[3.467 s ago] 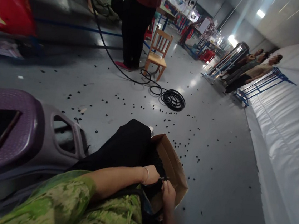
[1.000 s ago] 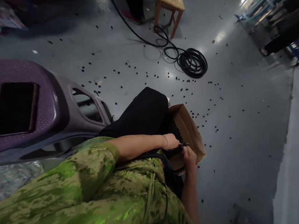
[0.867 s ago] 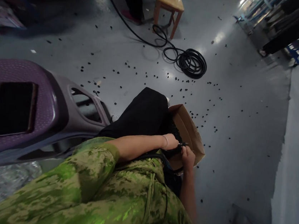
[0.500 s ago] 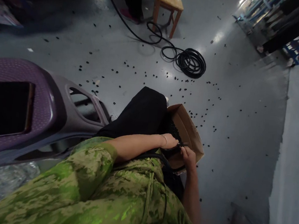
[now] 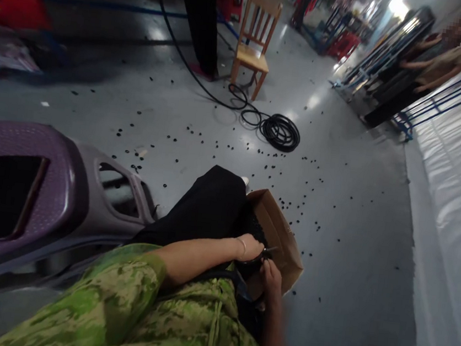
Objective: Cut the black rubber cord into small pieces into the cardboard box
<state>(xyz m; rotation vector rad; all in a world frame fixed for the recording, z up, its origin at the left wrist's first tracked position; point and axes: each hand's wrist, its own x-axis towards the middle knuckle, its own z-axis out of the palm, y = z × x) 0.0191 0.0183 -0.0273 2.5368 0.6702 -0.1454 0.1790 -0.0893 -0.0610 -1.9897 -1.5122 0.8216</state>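
Both hands meet over the open cardboard box (image 5: 279, 239), which rests against the person's knee on the floor (image 5: 203, 120). The left hand (image 5: 250, 248) is closed on a thin dark piece (image 5: 268, 249) whose long axis points toward 3 o'clock. The right hand (image 5: 272, 273) sits just beside it at 5 o'clock, fingers curled; its grip cannot be determined. Small black parts (image 5: 257, 227) fill the box at 12 o'clock.
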